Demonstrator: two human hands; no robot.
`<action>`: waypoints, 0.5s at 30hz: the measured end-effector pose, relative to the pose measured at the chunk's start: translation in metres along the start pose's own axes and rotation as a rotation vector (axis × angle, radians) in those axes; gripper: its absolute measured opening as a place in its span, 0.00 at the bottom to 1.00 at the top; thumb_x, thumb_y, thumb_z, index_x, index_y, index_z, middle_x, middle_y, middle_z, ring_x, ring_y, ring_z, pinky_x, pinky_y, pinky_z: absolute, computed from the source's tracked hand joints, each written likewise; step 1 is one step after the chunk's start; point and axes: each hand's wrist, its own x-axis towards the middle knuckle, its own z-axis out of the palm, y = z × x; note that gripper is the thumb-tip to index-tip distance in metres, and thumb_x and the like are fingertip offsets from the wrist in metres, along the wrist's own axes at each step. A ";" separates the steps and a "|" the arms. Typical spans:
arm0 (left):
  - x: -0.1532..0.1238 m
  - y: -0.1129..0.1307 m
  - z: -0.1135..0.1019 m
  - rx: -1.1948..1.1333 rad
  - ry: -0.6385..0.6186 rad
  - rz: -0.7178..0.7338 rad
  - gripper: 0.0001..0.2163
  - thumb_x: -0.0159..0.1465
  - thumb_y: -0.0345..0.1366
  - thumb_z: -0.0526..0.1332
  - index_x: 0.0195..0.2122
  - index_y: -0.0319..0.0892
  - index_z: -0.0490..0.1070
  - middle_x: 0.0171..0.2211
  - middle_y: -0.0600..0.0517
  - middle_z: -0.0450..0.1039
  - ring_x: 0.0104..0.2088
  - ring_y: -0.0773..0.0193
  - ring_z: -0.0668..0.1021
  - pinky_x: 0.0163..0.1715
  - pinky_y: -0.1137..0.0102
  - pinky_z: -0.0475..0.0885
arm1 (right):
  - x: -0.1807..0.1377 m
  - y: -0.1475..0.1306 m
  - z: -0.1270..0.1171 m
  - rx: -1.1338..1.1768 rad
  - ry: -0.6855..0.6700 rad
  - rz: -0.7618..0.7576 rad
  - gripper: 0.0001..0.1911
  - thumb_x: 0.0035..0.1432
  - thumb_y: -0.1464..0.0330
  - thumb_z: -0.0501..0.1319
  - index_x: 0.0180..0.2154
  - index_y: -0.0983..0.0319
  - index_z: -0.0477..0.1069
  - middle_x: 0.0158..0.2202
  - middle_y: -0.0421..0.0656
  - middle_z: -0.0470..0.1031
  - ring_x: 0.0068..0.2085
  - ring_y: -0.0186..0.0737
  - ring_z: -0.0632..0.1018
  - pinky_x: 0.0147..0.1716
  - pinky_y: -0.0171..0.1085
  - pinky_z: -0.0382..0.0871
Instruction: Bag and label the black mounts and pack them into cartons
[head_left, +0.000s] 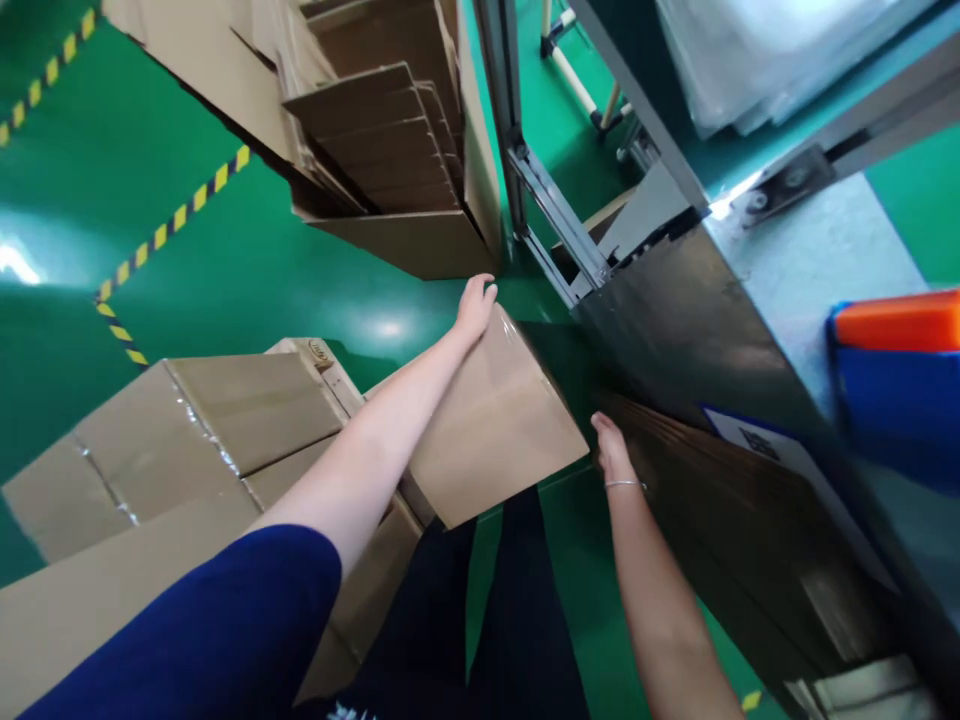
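A closed brown cardboard box [499,425] sits at a slant in front of my legs, beside the stacked boxes. My left hand [476,308] is at its far top corner, the palm against the edge and the fingers bent over it. Off the box's right corner is my right hand [613,448], its fingers stretched forward and a narrow dark gap showing between hand and cardboard. Under the box, the support is hidden from view.
Taped cartons [247,410] are stacked at left on a wooden pallet [322,360]. A large open carton [420,245] holds folded cardboard ahead. Flattened cardboard [720,530] leans against the metal workbench [675,310] at right, which bears a blue and orange bin [900,390].
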 end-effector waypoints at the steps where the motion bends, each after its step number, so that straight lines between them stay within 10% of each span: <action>1: -0.022 -0.009 -0.006 0.005 0.053 0.032 0.19 0.70 0.34 0.44 0.58 0.41 0.66 0.60 0.43 0.67 0.62 0.61 0.67 0.62 0.63 0.61 | 0.015 -0.019 0.005 -0.031 -0.049 -0.030 0.25 0.62 0.54 0.54 0.48 0.66 0.75 0.48 0.51 0.79 0.51 0.44 0.78 0.56 0.48 0.69; 6: -0.154 -0.054 0.006 0.199 -0.034 -0.162 0.28 0.69 0.39 0.47 0.71 0.51 0.47 0.71 0.49 0.47 0.71 0.54 0.49 0.68 0.49 0.47 | 0.112 -0.131 0.122 -0.117 -0.409 -0.231 0.31 0.66 0.53 0.52 0.58 0.70 0.68 0.63 0.49 0.67 0.64 0.37 0.66 0.67 0.41 0.50; 9: -0.185 -0.066 0.027 0.305 -0.125 -0.224 0.31 0.68 0.41 0.49 0.72 0.51 0.42 0.72 0.51 0.42 0.71 0.51 0.46 0.68 0.46 0.43 | 0.135 -0.151 0.176 -0.192 -0.545 -0.312 0.38 0.65 0.48 0.50 0.62 0.70 0.63 0.65 0.50 0.63 0.67 0.39 0.61 0.68 0.42 0.45; 12: -0.182 -0.070 0.036 0.319 -0.118 -0.218 0.31 0.69 0.42 0.48 0.72 0.51 0.42 0.72 0.52 0.40 0.71 0.51 0.45 0.68 0.46 0.40 | 0.099 -0.111 0.143 -0.267 -0.583 -0.368 0.42 0.64 0.45 0.48 0.66 0.68 0.56 0.69 0.50 0.56 0.69 0.42 0.57 0.69 0.43 0.44; 15: -0.174 -0.067 0.034 0.264 -0.127 -0.204 0.30 0.69 0.42 0.48 0.72 0.52 0.42 0.72 0.54 0.39 0.71 0.52 0.45 0.68 0.46 0.39 | 0.025 -0.042 0.052 -0.384 -0.541 -0.308 0.38 0.67 0.48 0.46 0.69 0.65 0.50 0.70 0.50 0.52 0.69 0.41 0.56 0.69 0.45 0.45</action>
